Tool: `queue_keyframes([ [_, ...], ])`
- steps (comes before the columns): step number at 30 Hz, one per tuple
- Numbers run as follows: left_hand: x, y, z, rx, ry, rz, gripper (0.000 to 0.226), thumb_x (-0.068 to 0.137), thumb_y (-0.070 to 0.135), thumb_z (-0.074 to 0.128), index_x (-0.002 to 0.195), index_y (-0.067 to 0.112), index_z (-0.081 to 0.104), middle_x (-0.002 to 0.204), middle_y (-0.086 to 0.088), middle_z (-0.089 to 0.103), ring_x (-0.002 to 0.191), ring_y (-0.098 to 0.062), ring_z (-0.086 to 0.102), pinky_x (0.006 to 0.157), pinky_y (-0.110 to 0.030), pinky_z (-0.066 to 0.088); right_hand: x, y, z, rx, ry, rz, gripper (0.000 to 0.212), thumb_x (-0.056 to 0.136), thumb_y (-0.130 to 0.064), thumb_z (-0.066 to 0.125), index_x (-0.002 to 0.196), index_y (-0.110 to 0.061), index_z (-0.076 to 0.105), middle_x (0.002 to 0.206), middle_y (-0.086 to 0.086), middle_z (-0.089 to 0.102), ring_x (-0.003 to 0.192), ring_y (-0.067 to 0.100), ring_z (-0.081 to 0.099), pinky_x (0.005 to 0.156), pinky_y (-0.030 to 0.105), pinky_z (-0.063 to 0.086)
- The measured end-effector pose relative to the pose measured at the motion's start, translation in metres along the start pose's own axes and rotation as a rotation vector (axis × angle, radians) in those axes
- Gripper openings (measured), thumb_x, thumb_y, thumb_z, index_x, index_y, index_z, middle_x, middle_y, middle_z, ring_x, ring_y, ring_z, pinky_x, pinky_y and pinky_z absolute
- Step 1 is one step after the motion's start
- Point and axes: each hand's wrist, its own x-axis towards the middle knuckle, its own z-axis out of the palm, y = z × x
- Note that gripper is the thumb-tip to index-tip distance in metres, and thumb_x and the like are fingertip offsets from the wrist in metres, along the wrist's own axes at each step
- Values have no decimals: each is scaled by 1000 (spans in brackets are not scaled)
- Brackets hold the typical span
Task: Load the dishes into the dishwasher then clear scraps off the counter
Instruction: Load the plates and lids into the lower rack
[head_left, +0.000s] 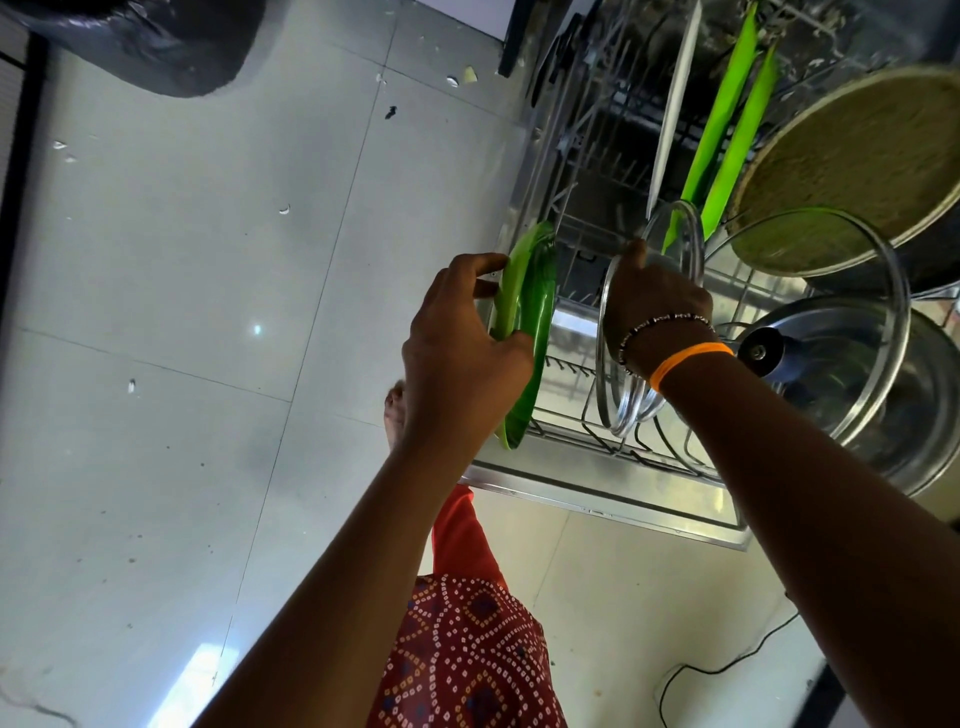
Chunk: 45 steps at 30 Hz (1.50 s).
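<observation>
My left hand (460, 338) grips a green plate (535, 312) by its rim, holding it on edge at the left end of the dishwasher's lower rack (613, 447). My right hand (657, 306) holds a glass lid (618, 395) upright in the rack's tines, fingers curled over its top edge. Further back in the rack stand a white plate (675, 104) and two green plates (727, 119) on edge.
A large glass lid (852, 332) with a black knob leans over a steel bowl (930, 415) on the right. A round woven mat (862, 166) sits above. Small scraps (460, 78) lie on the tiled floor. A black bin bag (156, 41) is top left. A cable (727, 670) runs along the floor.
</observation>
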Motion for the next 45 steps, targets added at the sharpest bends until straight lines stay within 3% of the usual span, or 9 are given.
queue_keyframes([
  [20,-3,2,1,17,-19,-3,53,76,6,68,124,21,49,117,7,58,68,-10,49,51,-8,36,-3,-4,-3,-25,-50,-21,66,94,-10,42,147,-1,3,136,24,41,125,39,43,97,45,39],
  [30,-3,3,1,34,-24,8,54,77,7,68,124,22,49,117,9,58,70,-10,50,50,-7,36,-3,-9,-5,-41,-54,-29,65,94,-9,41,146,1,3,126,21,54,115,38,53,87,46,45],
  [36,-4,4,1,51,-31,9,54,77,8,68,125,23,49,119,9,58,70,-10,50,48,-6,35,-1,-1,2,24,-10,12,61,95,-8,36,147,-1,3,128,20,53,115,37,53,91,43,42],
  [45,-4,1,0,53,-35,-1,54,77,8,68,124,23,49,118,8,59,69,-11,50,48,-6,35,-7,-6,7,8,8,-4,63,95,-9,36,147,-3,0,121,20,57,111,35,56,86,42,44],
])
